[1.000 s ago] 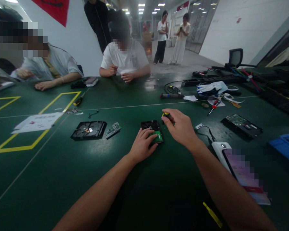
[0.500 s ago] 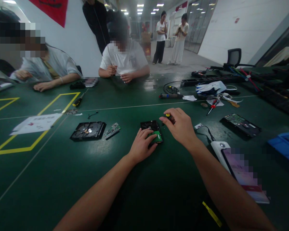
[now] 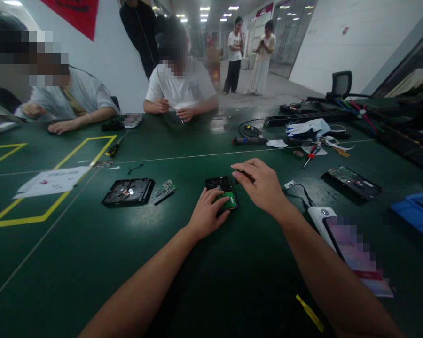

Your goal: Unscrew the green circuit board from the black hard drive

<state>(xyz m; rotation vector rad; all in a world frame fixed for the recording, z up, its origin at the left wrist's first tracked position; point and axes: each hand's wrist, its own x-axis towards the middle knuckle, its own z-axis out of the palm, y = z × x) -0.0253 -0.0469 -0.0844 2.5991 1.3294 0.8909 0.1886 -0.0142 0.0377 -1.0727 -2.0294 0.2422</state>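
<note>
A hard drive (image 3: 217, 182) with a green circuit board (image 3: 230, 201) on its near right part lies in front of me. My left hand (image 3: 208, 206) holds it against the table, fingers spread across its left and near side, hiding part of it. Just right of the drive's far corner, my right hand (image 3: 259, 180) is closed around a screwdriver (image 3: 238, 174), mostly covered by the fingers. To the left lie a loose circuit board (image 3: 165, 191) and a larger black hard drive (image 3: 129, 191). Another hard drive (image 3: 352, 183) rests at the right.
A white power bank-like device (image 3: 320, 213) with a cable and a phone-like screen (image 3: 359, 253) lies by my right forearm. Farther back are a red screwdriver (image 3: 310, 156), gloves (image 3: 308, 127) and a pen-shaped tool (image 3: 249, 141). A blue bin (image 3: 418, 213) stands right. Two people sit opposite.
My right hand has shifted slightly left and turned, so the screwdriver's yellow-topped handle no longer shows above the fingers. My left hand and the drive stay in place.
</note>
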